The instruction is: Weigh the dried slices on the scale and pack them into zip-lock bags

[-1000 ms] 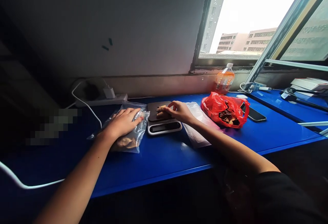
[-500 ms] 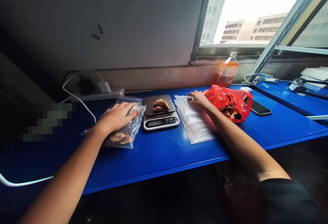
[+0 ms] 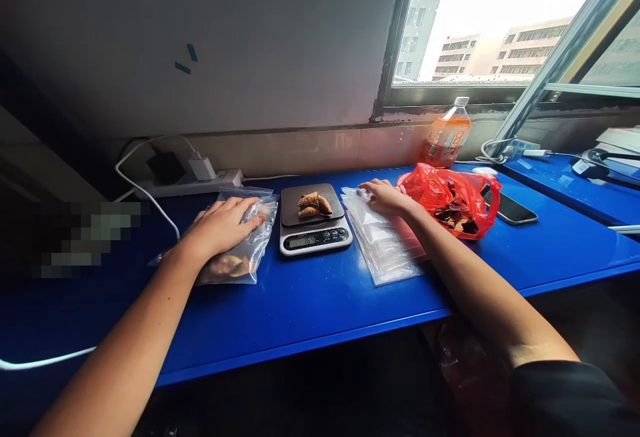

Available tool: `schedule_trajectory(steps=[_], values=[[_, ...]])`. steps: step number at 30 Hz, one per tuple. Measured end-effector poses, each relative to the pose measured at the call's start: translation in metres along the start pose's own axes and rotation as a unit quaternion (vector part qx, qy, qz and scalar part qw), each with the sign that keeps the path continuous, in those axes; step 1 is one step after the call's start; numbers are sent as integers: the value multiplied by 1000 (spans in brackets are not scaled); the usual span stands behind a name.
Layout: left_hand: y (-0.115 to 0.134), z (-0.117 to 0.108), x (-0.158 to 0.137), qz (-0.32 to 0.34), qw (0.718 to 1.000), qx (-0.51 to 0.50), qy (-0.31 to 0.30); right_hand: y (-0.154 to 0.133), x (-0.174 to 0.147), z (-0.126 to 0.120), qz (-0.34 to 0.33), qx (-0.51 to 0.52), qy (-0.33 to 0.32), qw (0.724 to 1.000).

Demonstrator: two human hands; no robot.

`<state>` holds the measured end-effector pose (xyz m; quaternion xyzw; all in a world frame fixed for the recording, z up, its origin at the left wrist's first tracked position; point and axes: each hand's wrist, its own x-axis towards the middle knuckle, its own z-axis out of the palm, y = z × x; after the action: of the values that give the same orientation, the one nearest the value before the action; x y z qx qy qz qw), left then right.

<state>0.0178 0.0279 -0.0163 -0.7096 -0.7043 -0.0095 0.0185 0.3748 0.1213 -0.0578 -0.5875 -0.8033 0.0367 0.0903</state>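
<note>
My left hand lies spread and flat on a clear zip bag with brown dried pieces in it. Beside it stands a white kitchen scale with a grey plate, its display lit. A few curved brown dried pieces rest on that plate. To the right, my right hand touches the upper end of a stack of flat clear plastic bags. Its index finger is stretched out to the left; the thumb is mostly hidden. Close behind that hand sits a red plastic bag holding more dark brown dried pieces.
An orange drink bottle stands against the wall below the window. A black phone lies right of the red bag. A power strip with a white charger and cable is at the back left of the blue table.
The digits on the scale's display have changed. My right hand's index finger reaches slightly further left over the bags. The left hand stays on its bag; the view has shifted a little.
</note>
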Motion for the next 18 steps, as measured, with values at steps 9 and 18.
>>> schedule_trajectory(steps=[9, 18], values=[[-1, -2, -1, -4, 1000, -5, 21, 1, 2, 2, -18, 12, 3, 1000], [48, -48, 64, 257, 959, -115, -12, 2, -4, -8, -46, 39, -11, 998]])
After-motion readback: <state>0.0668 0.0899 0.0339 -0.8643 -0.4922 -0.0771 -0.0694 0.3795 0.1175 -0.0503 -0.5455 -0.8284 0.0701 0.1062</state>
